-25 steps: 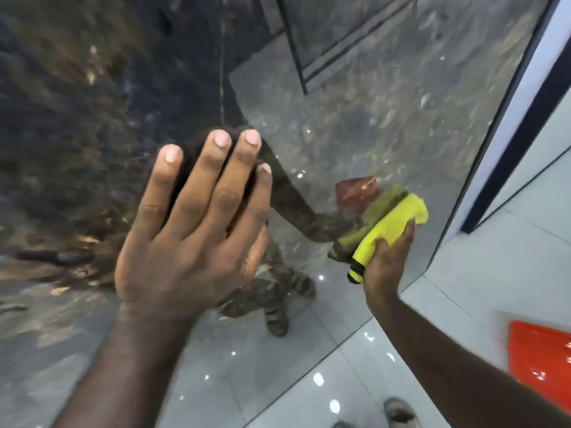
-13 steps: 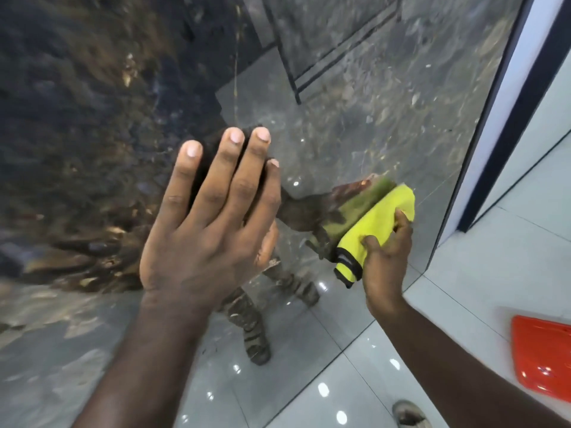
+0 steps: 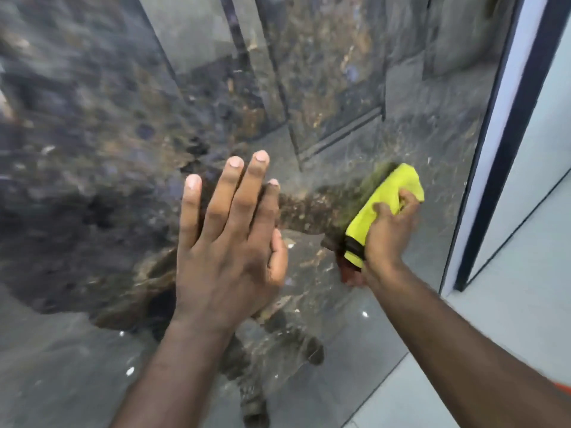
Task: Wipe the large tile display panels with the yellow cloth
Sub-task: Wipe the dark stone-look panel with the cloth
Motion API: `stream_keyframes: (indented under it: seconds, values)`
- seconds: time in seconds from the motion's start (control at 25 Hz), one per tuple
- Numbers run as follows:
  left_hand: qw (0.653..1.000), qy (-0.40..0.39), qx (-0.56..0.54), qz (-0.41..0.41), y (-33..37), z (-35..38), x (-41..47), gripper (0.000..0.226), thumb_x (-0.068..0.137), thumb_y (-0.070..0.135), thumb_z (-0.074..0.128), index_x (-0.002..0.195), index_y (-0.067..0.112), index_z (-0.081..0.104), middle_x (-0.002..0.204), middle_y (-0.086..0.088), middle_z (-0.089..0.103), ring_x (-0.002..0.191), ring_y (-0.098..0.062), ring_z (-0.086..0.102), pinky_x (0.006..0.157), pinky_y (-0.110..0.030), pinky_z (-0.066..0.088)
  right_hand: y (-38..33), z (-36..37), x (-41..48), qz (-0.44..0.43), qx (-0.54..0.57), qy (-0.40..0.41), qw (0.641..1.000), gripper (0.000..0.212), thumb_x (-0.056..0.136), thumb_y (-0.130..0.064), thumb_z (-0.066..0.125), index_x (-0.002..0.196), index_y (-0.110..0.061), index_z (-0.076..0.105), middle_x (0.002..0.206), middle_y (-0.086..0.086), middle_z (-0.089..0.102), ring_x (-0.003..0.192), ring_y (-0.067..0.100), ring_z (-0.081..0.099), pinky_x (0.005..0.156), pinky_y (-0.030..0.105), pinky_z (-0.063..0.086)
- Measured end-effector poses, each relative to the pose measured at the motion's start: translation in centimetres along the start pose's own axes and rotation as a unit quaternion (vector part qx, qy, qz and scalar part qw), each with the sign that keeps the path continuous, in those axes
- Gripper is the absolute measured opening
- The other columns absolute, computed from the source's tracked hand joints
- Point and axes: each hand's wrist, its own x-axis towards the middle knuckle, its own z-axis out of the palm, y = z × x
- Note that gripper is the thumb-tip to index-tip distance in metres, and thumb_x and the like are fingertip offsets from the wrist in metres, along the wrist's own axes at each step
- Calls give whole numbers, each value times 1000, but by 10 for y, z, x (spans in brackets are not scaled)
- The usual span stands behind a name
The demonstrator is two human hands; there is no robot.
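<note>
A large glossy dark marbled tile panel [image 3: 102, 125] stands upright and fills most of the view, mirroring my arms and legs. My left hand [image 3: 228, 242] presses flat against it with straight fingers. To its right, my right hand [image 3: 386, 236] grips a folded yellow cloth [image 3: 383, 199] with a black edge strip and holds it against the panel near its right side.
The panel's dark right edge frame [image 3: 506, 131] runs diagonally next to a white strip. Pale grey floor tiles [image 3: 506, 319] lie at the lower right. A sliver of something orange [image 3: 564, 389] shows at the right border.
My right hand has slid the yellow cloth up the panel. The view has tilted upward, and the red object on the floor has almost left the frame. My left hand stays flat on the panel.
</note>
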Motion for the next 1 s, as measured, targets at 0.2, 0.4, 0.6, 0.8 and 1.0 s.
stream_keyframes:
  seconds: [0.2, 0.4, 0.6, 0.8, 1.0]
  values:
    - [997, 25, 46, 48, -20, 7, -21, 58, 102, 26, 56, 156, 6, 57, 172, -13, 42, 160, -31, 40, 135, -55, 13, -27, 14, -63, -402, -81, -110, 906, 47, 100, -21, 62, 145, -17, 52, 148, -1, 44, 146, 15, 39, 121, 40, 28]
    - [996, 32, 39, 74, -16, 13, -25, 57, 105, 25, 48, 158, 2, 53, 174, -15, 37, 160, -33, 39, 134, -55, 19, -21, 19, -60, -232, -61, -6, 971, 51, 101, -28, 59, 150, -20, 49, 149, -4, 46, 141, 14, 43, 122, 51, 33]
    - [997, 6, 11, 76, -16, 14, -25, 52, 106, 26, 46, 153, 5, 58, 174, -16, 38, 160, -34, 38, 132, -56, 24, 21, 10, -53, -286, -98, -44, 952, 49, 103, -21, 59, 150, -14, 48, 154, 7, 44, 146, 16, 39, 124, 42, 29]
    - [998, 10, 38, 47, -9, 16, -21, 42, 104, 28, 53, 140, 14, 70, 167, -8, 50, 157, -29, 44, 132, -53, 16, 51, -5, -63, -197, -69, -77, 975, 49, 101, -15, 66, 147, -15, 47, 148, 8, 47, 140, 23, 44, 119, 33, 33]
    - [994, -69, -2, 90, 39, 36, -49, 49, 98, 26, 61, 144, 10, 69, 168, -9, 48, 159, -28, 39, 136, -52, 8, 161, -27, -39, 111, -69, -21, 991, 56, 97, -27, 60, 148, -11, 46, 147, 9, 47, 143, 28, 44, 123, 41, 32]
